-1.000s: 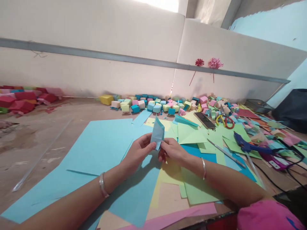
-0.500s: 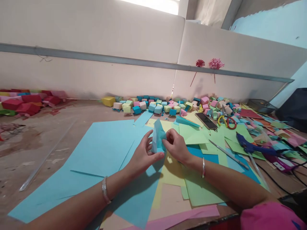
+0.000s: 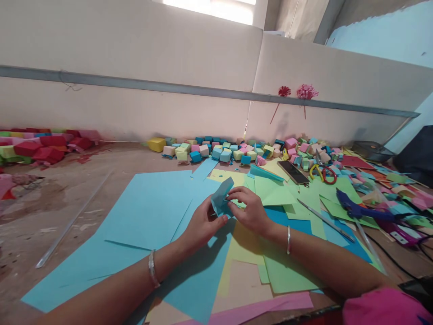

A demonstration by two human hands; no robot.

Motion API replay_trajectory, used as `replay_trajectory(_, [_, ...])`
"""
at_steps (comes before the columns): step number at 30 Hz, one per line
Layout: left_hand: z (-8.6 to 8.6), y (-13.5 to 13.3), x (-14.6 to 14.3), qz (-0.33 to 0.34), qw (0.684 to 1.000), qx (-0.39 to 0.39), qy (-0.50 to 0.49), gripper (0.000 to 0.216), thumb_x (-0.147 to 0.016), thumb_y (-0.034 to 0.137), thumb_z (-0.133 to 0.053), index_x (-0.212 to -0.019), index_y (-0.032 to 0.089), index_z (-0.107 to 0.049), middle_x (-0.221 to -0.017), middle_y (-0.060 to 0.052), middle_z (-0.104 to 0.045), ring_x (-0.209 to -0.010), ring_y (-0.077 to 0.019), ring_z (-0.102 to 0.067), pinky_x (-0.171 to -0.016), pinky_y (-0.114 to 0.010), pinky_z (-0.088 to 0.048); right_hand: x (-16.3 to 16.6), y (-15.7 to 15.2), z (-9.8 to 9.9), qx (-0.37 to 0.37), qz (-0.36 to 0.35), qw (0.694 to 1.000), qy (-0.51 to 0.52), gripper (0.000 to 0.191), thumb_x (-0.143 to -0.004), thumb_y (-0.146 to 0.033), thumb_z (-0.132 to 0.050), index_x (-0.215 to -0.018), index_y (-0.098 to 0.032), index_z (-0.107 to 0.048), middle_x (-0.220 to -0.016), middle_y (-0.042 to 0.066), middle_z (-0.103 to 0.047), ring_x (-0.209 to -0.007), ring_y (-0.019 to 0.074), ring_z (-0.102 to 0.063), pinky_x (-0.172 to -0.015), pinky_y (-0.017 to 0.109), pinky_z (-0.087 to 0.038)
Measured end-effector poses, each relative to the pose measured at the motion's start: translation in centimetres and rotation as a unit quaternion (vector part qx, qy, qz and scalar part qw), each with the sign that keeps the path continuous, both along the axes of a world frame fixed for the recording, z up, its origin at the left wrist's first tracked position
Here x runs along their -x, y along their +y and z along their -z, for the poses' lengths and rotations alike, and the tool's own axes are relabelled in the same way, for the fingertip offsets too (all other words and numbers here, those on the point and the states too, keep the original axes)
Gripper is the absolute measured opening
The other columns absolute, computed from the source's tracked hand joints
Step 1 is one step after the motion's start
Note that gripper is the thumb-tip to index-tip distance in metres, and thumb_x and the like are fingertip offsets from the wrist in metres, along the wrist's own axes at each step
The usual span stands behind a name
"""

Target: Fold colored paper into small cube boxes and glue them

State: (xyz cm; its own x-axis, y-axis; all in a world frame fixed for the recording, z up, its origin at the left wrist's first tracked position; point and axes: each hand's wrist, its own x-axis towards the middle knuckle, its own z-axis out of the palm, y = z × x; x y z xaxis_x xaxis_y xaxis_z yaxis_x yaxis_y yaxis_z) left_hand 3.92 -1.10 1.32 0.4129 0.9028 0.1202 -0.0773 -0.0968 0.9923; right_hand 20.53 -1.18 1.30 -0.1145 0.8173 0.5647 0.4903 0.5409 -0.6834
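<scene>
Both my hands hold a small folded piece of light blue paper [image 3: 221, 198] above the work surface. My left hand [image 3: 203, 223] grips its lower left side, thumb pressed against the paper. My right hand [image 3: 248, 210] pinches its right side with the fingers curled over the top. The piece leans to the left, its upper corner pointing up and right. Each wrist wears a silver bangle. Under the hands lie large light blue sheets [image 3: 149, 212] and overlapping yellow and green sheets [image 3: 274, 194].
Several small coloured paper cubes [image 3: 219, 151] lie in a row near the wall. A phone [image 3: 292, 172], scissors [image 3: 323, 171], a blue glue gun [image 3: 353, 208] with cables, and a thin rod [image 3: 321, 219] lie at right. Red and pink paper boxes [image 3: 43, 146] sit far left. Two paper flowers [image 3: 297, 92] lean on the ledge.
The folded blue piece went from upright to tilted and lower. My right hand's fingers moved over its top and my left thumb shifted along its lower edge.
</scene>
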Motion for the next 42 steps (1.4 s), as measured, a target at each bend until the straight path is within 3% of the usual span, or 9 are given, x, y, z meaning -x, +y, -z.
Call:
replay_trajectory(5, [0.4, -0.2, 0.2, 0.031, 0.997, -0.059, 0.029, 0.044, -0.076, 0.024, -0.068, -0.118, 0.021, -0.056, -0.116, -0.01, -0.062, -0.108, -0.0252, -0.057, -0.087, -0.037, -0.05, 0.3, -0.1, 0.0, 0.051, 0.033, 0.996, 0.06, 0.004, -0.072, -0.016, -0.057, -0.073, -0.019, -0.059, -0.081, 0.001, -0.064, -0.078, 0.0149, -0.058, -0.065, 0.026, -0.045])
replay_trajectory(11, [0.1, -0.6, 0.2, 0.024, 0.996, -0.068, 0.051, 0.048, -0.075, 0.021, -0.067, -0.122, 0.022, -0.054, -0.123, -0.011, -0.059, -0.114, -0.0271, -0.055, -0.091, -0.039, -0.049, 0.5, -0.1, -0.1, 0.053, 0.029, 0.994, 0.089, 0.007, -0.069, -0.02, -0.064, -0.069, -0.02, -0.057, -0.078, 0.0, -0.061, -0.074, 0.0134, -0.055, -0.061, 0.025, -0.042])
replay_trajectory(16, [0.2, -0.3, 0.1, 0.013, 0.999, -0.049, 0.018, 0.042, -0.074, 0.025, -0.068, -0.114, 0.02, -0.057, -0.112, -0.008, -0.063, -0.102, -0.024, -0.06, -0.083, -0.035, -0.051, 0.4, -0.2, -0.2, 0.062, 0.012, 0.992, 0.112, 0.005, -0.072, -0.023, -0.066, -0.074, -0.019, -0.064, -0.093, 0.005, -0.065, -0.086, 0.0168, -0.06, -0.065, 0.027, -0.044])
replay_trajectory(19, [-0.3, -0.3, 0.0, -0.029, 0.999, -0.014, 0.014, 0.031, -0.072, 0.021, -0.066, -0.102, 0.02, -0.058, -0.098, -0.004, -0.065, -0.087, -0.0197, -0.06, -0.075, -0.032, -0.05, 0.4, -0.4, -0.1, 0.07, -0.006, 0.99, 0.124, 0.008, -0.075, -0.026, -0.065, -0.079, -0.019, -0.067, -0.101, 0.008, -0.065, -0.092, 0.0186, -0.061, -0.067, 0.027, -0.047])
replay_trajectory(23, [-1.1, -0.4, -0.1, -0.081, 0.996, -0.005, 0.023, 0.035, -0.064, 0.006, -0.054, -0.095, 0.022, -0.059, -0.09, -0.001, -0.064, -0.08, -0.0175, -0.058, -0.07, -0.031, -0.049, 0.5, -0.6, 0.1, 0.082, 0.011, 0.99, 0.111, 0.017, -0.077, -0.021, -0.06, -0.093, -0.019, -0.063, -0.097, 0.006, -0.066, -0.084, 0.0163, -0.062, -0.068, 0.028, -0.048])
replay_trajectory(27, [-1.2, -0.3, -0.2, -0.09, 0.995, -0.024, 0.047, 0.035, -0.065, 0.005, -0.052, -0.094, 0.022, -0.059, -0.09, -0.001, -0.063, -0.081, -0.0185, -0.057, -0.071, -0.033, -0.048, 0.7, -0.6, 0.4, 0.088, 0.027, 0.995, 0.05, 0.024, -0.079, -0.014, -0.048, -0.1, -0.018, -0.059, -0.095, 0.004, -0.065, -0.084, 0.0153, -0.059, -0.071, 0.027, -0.046])
replay_trajectory(33, [-0.9, -0.3, -0.2, -0.136, 0.984, -0.066, 0.095, 0.008, -0.077, 0.024, -0.062, -0.084, 0.021, -0.062, -0.08, -0.001, -0.062, -0.074, -0.0178, -0.053, -0.065, -0.031, -0.044, 1.0, -0.5, 0.9, 0.076, 0.033, 0.997, -0.007, 0.003, -0.078, -0.02, -0.054, -0.078, -0.018, -0.056, -0.074, 0.0, -0.056, -0.068, 0.0126, -0.051, -0.06, 0.024, -0.041])
replay_trajectory(38, [-0.4, 0.0, -0.1, -0.214, 0.96, -0.067, 0.168, 0.015, -0.076, 0.029, -0.061, -0.066, 0.019, -0.057, -0.063, 0.001, -0.056, -0.061, -0.0143, -0.046, -0.055, -0.027, -0.037, 1.3, -1.2, 0.9, 0.052, -0.002, 0.999, -0.013, 0.003, -0.077, -0.017, -0.055, -0.076, -0.019, -0.053, -0.073, -0.001, -0.054, -0.067, 0.0119, -0.051, -0.06, 0.023, -0.04])
replay_trajectory(42, [-0.1, 0.2, -0.1, -0.184, 0.969, -0.056, 0.153, 0.011, -0.078, 0.029, -0.057, -0.077, 0.019, -0.061, -0.075, -0.002, -0.065, -0.069, -0.0164, -0.055, -0.061, -0.028, -0.043, 1.4, -1.8, 0.7, 0.03, -0.033, 0.998, -0.045, 0.013, -0.075, -0.01, -0.054, -0.082, -0.019, -0.059, -0.079, 0.002, -0.058, -0.073, 0.0137, -0.054, -0.066, 0.026, -0.042])
